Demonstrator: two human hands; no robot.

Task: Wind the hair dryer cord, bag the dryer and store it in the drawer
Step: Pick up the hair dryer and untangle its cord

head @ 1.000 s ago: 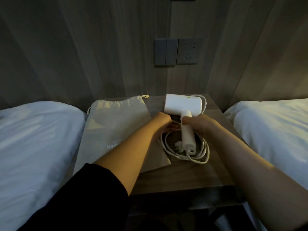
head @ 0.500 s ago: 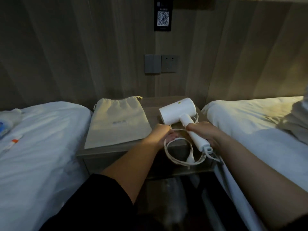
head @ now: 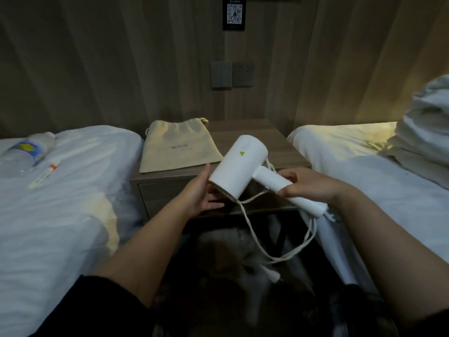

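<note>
Gripping smooth cylindrical hair dryer [head: 239, 166], right hand [head: 308, 184]

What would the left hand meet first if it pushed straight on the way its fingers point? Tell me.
The left hand is open, fingers aimed right, just below the mouth of the hair dryer. It would likely meet the barrel's lower rim or the hanging cord first; depth is unclear.

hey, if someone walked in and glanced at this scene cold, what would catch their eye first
The white hair dryer, lifted in front of the nightstand: the right hand grips its handle while the left hand steadies the barrel's end. Next, its cord hanging loose in long loops, with the plug dangling near the floor. Behind, a beige drawstring bag lies flat on the nightstand between two white beds.
</note>
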